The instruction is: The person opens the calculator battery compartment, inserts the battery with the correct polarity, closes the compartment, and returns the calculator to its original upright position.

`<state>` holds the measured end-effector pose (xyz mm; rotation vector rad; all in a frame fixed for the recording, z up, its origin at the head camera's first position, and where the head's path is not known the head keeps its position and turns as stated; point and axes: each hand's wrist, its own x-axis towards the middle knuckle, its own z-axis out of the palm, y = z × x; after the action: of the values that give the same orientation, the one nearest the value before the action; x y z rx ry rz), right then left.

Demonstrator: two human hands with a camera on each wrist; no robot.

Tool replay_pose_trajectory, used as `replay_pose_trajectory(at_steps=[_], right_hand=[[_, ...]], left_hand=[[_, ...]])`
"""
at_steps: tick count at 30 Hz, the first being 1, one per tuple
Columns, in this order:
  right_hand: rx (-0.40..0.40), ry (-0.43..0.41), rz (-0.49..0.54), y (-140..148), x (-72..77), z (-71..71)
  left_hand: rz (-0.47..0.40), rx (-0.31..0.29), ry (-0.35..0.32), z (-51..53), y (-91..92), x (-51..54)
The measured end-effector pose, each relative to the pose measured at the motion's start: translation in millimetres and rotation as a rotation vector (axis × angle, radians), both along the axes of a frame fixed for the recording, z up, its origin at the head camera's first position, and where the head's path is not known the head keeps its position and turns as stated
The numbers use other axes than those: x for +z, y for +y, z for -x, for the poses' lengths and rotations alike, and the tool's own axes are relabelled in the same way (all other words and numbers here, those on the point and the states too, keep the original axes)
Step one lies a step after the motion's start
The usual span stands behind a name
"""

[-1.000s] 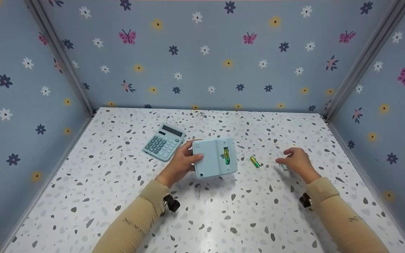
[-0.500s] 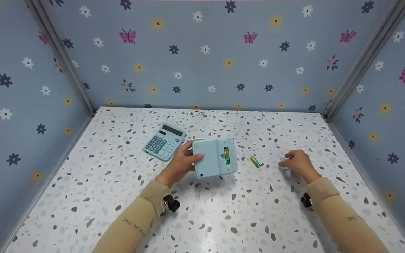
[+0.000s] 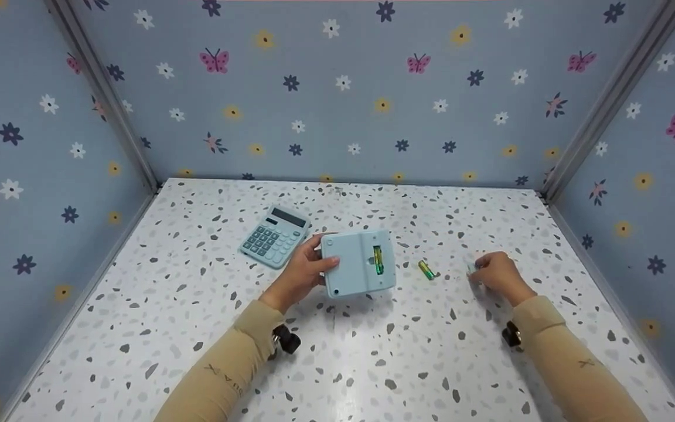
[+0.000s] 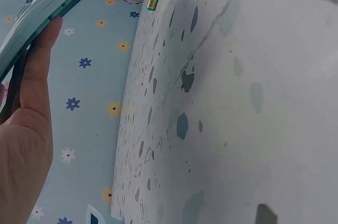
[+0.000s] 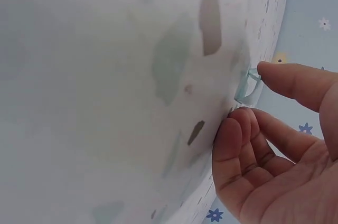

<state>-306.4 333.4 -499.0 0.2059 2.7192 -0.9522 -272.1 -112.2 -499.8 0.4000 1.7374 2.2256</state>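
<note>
Pale blue device [image 3: 346, 266], head view: gripped in the left hand [image 3: 299, 272] above the counter [image 3: 337, 363], thumb on its facing side, fingers behind; well apart from the right hand [image 3: 498, 275].
Device's look: squarish with rounded corners, a raised band down its right part, a narrow slot there with a green and gold battery [image 3: 378, 259] inside, a small dark round spot at the lower left corner.
Small pale blue piece [image 3: 471, 269]: at the right hand's fingertips, partly hidden by them.
Loose battery [image 3: 426, 269]: green and gold, lying between the device and the right hand, nearer the device.
Calculator [image 3: 275, 237]: face up, slantwise, just beyond the left hand, keys and dark display showing.
Left wrist view: the device appears edge-on, layered and tilted, a finger along its underside; the loose battery lies past it.
Right wrist view: the small piece shows as a thin, translucent-looking frame, thumb tip at one end, curled fingers close to the other; whether they clamp it cannot be told.
</note>
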Motion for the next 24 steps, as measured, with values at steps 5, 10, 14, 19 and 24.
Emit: replay_pose_trajectory(at_steps=[5,10,14,19,24], right_hand=[[0.003,-0.020,-0.007,0.9,-1.3,1.7],[-0.018,-0.036,-0.015,-1.7,0.3,3.1],[0.002,-0.016,-0.024,-2.3,0.7,2.6],[0.017,-0.006,-0.014,-2.4,2.3,0.9],[-0.003,-0.036,-0.019,-3.8,3.6,1.6]], left_hand=[[-0.009,0.001,0.000,0.4,0.4,-1.4],[0.005,0.000,0.007,1.1,-0.3,-2.0],[0.012,-0.001,0.010,1.1,-0.4,-1.6],[0.021,0.005,0.003,0.5,0.0,-0.6],[0.021,0.006,-0.002,0.4,0.3,0.0]])
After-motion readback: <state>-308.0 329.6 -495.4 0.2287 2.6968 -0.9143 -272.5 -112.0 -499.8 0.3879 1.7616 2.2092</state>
